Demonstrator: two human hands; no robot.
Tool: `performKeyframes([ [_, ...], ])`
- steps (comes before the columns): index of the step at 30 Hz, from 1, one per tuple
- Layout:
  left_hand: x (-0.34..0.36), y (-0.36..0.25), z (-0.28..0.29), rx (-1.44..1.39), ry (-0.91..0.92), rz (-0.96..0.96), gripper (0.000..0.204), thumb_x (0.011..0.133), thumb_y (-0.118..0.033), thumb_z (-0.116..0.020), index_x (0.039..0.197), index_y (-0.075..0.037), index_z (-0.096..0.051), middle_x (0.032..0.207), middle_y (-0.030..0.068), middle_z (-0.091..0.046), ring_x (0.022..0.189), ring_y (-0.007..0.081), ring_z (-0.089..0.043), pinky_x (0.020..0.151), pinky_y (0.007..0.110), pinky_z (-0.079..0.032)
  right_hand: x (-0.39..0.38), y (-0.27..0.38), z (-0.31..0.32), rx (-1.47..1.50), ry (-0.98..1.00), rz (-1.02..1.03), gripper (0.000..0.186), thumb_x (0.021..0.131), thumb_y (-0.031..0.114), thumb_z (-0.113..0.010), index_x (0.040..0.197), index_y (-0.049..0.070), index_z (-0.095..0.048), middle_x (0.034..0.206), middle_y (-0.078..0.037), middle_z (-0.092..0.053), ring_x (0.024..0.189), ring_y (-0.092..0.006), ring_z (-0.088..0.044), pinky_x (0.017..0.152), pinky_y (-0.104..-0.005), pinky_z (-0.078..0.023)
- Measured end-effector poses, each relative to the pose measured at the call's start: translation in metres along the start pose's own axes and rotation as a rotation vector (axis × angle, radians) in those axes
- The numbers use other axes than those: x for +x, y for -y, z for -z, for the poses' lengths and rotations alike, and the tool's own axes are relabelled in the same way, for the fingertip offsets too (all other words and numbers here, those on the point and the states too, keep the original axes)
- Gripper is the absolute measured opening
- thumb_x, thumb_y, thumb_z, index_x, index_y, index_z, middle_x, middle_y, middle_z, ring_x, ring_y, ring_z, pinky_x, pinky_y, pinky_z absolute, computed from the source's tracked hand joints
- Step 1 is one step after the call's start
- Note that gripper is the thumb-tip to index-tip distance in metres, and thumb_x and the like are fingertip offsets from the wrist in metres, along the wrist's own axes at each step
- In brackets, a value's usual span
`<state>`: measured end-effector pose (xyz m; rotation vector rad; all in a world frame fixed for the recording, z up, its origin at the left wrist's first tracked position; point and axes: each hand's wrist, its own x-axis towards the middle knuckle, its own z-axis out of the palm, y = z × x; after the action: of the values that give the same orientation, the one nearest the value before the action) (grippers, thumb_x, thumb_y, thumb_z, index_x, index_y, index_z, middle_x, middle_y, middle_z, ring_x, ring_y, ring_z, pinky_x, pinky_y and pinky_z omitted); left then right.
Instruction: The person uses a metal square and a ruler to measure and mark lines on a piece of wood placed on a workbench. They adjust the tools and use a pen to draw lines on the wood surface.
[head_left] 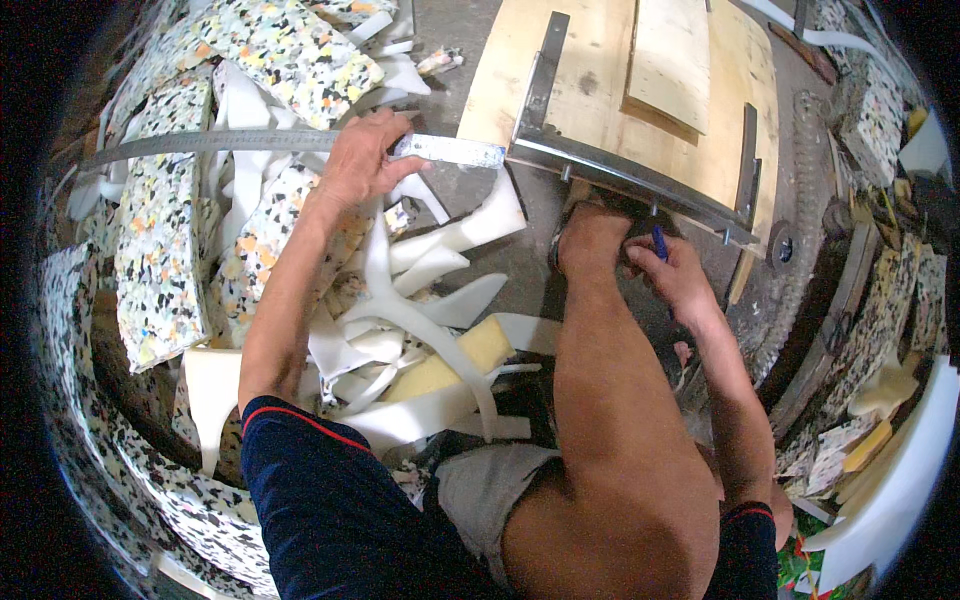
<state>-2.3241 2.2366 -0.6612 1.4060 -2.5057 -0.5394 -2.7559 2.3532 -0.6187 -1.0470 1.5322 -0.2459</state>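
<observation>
My left hand [368,152] is closed round a long steel ruler [245,141], which stretches out to the left over foam pieces. The ruler's short right end reaches almost to the corner of a dark metal bracket [625,180]. That bracket has two upright arms and several bolts, and lies on a plywood board [585,65]. In my right hand [680,278] is a blue pen [660,242], pinched with its upper end pointing up toward the bracket's bolts. My bare leg [615,340] stands between my two arms, the foot close to the bracket.
Speckled foam slabs [165,250] and white foam offcuts [440,255] pile up at the left, with a yellow foam piece [450,360] among them. A smaller wood panel [672,60] lies on the plywood. More foam scraps [885,385] line the right side.
</observation>
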Motion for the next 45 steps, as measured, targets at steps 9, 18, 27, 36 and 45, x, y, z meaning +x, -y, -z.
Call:
performKeyframes([
  [9,-0.003,-0.003,-0.006,0.016,-0.005,0.012,0.05,0.08,-0.052,-0.075,0.096,-0.007,-0.063,0.087,0.0095,-0.059,0.083,0.03,-0.06,0.078,0.041,-0.044,0.006,-0.002,-0.009,-0.005,-0.023,-0.029,0.022,0.095,0.02,-0.066,0.101,0.0,-0.073,0.082,-0.003,-0.071,0.074,-0.0109,-0.061,0.07,-0.0284,-0.049],
  [18,-0.004,-0.002,-0.007,0.049,-0.003,0.015,0.049,0.08,-0.052,-0.074,0.094,-0.006,-0.062,0.089,0.0089,-0.059,0.086,0.0289,-0.06,0.079,0.04,-0.041,0.008,-0.014,-0.008,-0.037,-0.028,-0.016,0.02,0.097,0.021,-0.064,0.102,0.003,-0.072,0.076,0.0,-0.069,0.062,-0.008,-0.053,0.059,-0.0265,-0.043],
  [27,-0.005,0.001,-0.006,0.016,-0.021,-0.01,0.049,0.079,-0.049,-0.076,0.097,-0.006,-0.063,0.089,0.0108,-0.059,0.087,0.0316,-0.059,0.078,0.041,-0.042,0.011,-0.018,-0.004,-0.155,-0.068,-0.001,0.021,0.096,0.02,-0.066,0.101,0.001,-0.072,0.077,-0.001,-0.069,0.066,-0.01,-0.055,0.061,-0.0284,-0.045],
  [36,-0.003,0.004,-0.006,0.03,-0.016,-0.01,0.05,0.082,-0.05,-0.074,0.097,-0.005,-0.061,0.088,0.0125,-0.058,0.086,0.0336,-0.058,0.077,0.042,-0.042,-0.012,0.033,0.001,-0.616,-0.526,0.541,0.033,0.083,0.02,-0.079,0.111,0.005,-0.066,0.094,-0.015,-0.065,0.082,-0.0329,-0.066,0.071,-0.0424,-0.053],
  [45,-0.001,0.0,-0.007,0.043,-0.033,-0.038,0.049,0.085,-0.051,-0.07,0.098,-0.005,-0.06,0.092,0.0117,-0.058,0.087,0.0324,-0.058,0.08,0.041,-0.042,0.034,0.063,0.013,-1.028,-0.398,0.567,0.042,0.076,0.025,-0.082,0.108,0.009,-0.061,0.107,-0.013,-0.064,0.098,-0.0368,-0.062,0.079,-0.0463,-0.055],
])
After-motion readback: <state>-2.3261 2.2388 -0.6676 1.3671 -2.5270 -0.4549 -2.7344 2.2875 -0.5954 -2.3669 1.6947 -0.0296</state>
